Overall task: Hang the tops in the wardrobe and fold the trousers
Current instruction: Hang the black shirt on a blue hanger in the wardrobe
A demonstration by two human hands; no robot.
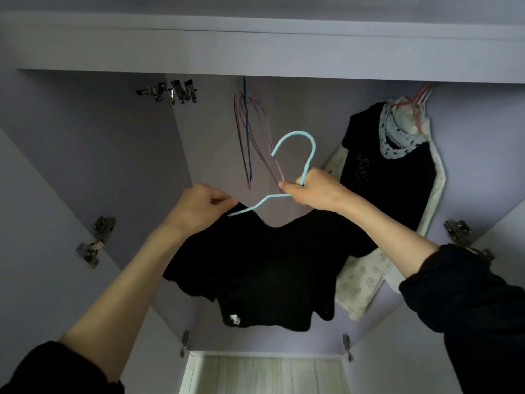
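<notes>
the right hand (pixel 315 191) has its fingers curled round the neck of a light blue hanger (pixel 295 157), hook up, in front of the open wardrobe (pixel 255 44). a black top (pixel 255 265) hangs below the hanger; its right shoulder seems seated, hidden behind the hand. the left hand (pixel 199 209) pinches the top's other shoulder at the hanger's bare arm tip, so it is not yet dressed. to the right of the hanger, some hung tops (pixel 392 166) are already in place. behind it dangle empty hangers (pixel 247 137). judging by this, hanging is partway done; no trousers are in view.
</notes>
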